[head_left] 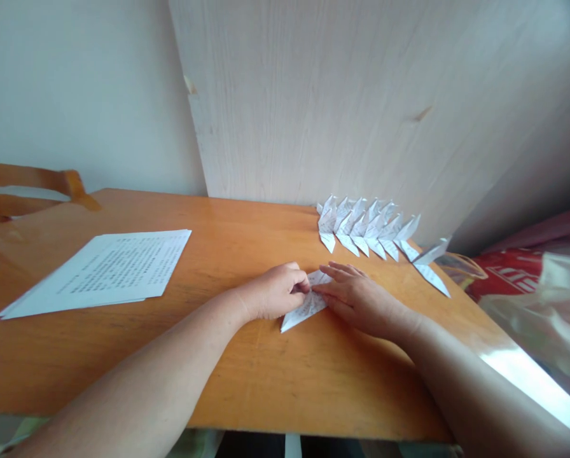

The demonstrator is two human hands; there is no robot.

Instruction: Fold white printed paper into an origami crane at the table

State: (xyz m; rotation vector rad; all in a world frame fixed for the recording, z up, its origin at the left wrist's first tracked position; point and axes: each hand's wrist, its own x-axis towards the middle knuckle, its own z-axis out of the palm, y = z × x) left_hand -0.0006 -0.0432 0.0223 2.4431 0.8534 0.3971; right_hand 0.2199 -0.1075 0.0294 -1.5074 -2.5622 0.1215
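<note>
Wooden tabletop (pixel 247 235): folded paper (pixel 305 312) lies partly under left grip (pixel 274 292), pinching it, and open, flat right grip (pixel 361 299).

Single head-worn view. Looks from above and behind the grip, out along the forearms (pixel 170 369), which run up from the lower edge to the left hand (pixel 275 292) and right hand (pixel 361 300). Faces forward and down; grip sits slightly below and right of centre, near enough to make out separate fingers. Wide coverage: table (pixel 228 375) around the grip, pale panel (pixel 304 95) beyond, chair (pixel 27 181) far left of it, red item (pixel 509 273) far right.
</note>
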